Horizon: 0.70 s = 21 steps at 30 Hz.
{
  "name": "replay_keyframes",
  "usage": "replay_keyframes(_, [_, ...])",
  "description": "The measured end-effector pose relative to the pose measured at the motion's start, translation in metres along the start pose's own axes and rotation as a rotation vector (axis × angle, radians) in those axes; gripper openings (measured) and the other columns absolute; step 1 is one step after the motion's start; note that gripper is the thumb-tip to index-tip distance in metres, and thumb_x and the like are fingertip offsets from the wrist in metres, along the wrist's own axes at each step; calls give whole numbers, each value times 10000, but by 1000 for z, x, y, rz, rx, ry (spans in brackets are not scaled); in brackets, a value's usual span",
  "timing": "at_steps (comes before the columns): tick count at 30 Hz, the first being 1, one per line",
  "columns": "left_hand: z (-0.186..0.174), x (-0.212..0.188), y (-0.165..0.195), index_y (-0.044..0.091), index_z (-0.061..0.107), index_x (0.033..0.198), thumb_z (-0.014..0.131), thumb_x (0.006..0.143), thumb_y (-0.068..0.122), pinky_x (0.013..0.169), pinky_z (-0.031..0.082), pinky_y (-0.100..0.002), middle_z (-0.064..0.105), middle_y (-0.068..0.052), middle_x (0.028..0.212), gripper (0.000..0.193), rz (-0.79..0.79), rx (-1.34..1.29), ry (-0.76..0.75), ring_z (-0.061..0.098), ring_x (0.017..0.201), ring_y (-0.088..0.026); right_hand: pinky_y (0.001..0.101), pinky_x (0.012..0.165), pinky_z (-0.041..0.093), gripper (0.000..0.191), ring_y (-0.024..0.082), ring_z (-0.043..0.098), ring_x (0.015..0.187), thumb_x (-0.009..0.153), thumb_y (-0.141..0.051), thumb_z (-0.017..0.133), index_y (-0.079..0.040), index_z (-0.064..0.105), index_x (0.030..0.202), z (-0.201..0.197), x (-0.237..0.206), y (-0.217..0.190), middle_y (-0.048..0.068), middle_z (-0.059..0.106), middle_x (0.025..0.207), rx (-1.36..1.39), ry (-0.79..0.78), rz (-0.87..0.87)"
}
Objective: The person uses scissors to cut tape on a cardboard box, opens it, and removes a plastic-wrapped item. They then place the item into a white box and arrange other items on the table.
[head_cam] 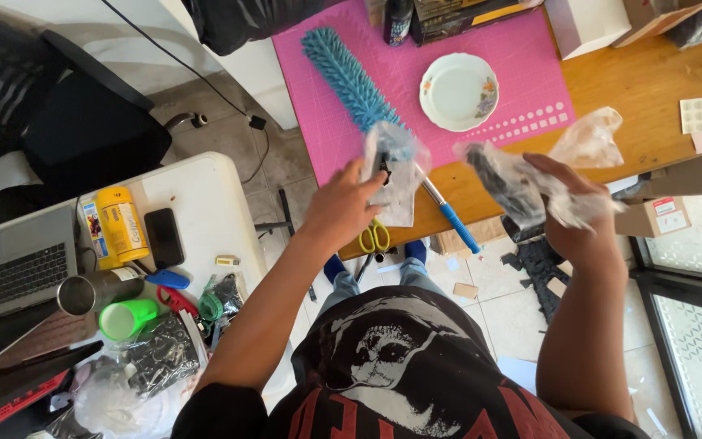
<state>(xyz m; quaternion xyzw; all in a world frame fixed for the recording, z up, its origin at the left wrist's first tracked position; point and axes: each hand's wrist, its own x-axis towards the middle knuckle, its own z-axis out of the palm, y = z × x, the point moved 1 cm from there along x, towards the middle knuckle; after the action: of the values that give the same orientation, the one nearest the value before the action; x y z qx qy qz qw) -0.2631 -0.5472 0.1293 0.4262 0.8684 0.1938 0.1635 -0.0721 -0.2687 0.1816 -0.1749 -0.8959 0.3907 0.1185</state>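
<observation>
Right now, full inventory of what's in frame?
cutting mat: 1, pink, on wooden table
duster: 1, blue, lying on mat, handle over table edge
plate: 1, white, on mat
scissors: 1, yellow handles, at table edge
laptop: 1, grey, white side table
phone: 1, black, side table
canister: 1, yellow, beside phone
cup: 1, green, lying on side table
chair: 1, black, far left
small clear bag: 1, in left hand
clear bag with dark contents: 1, in right hand
left hand: fingers on small bag
right hand: fingers around bag
</observation>
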Motion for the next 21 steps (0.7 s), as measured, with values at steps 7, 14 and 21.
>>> replay_keyframes(7, [5,-29,49,223,315,1492,860,700,111,891,612,-384,516,-20,1400,968,-294,-1120,40,581,1195,-183,349,871,631,284,250,760,955,1144,-98,376,37,506,1357,4,-7,-32,227,707,1164,934,75,-68])
replay_keyframes(14, [40,-42,41,14,524,1354,751,924,-32,924,635,-418,679,-134,1240,488,-138,-1839,135,701,1102,-265,288,587,487,273,169,576,606,1167,-106,407,38,585,1317,27,27,-79,133,708,915,304,102,-117])
replay_keyframes(21, [48,-72,-14,66,558,1348,671,881,-120,986,584,-451,686,-101,1261,515,-100,-1886,434,660,1184,-287,278,792,575,323,138,699,909,1135,-71,395,-2,570,1397,56,39,-114,58,656,952,423,-22,-403])
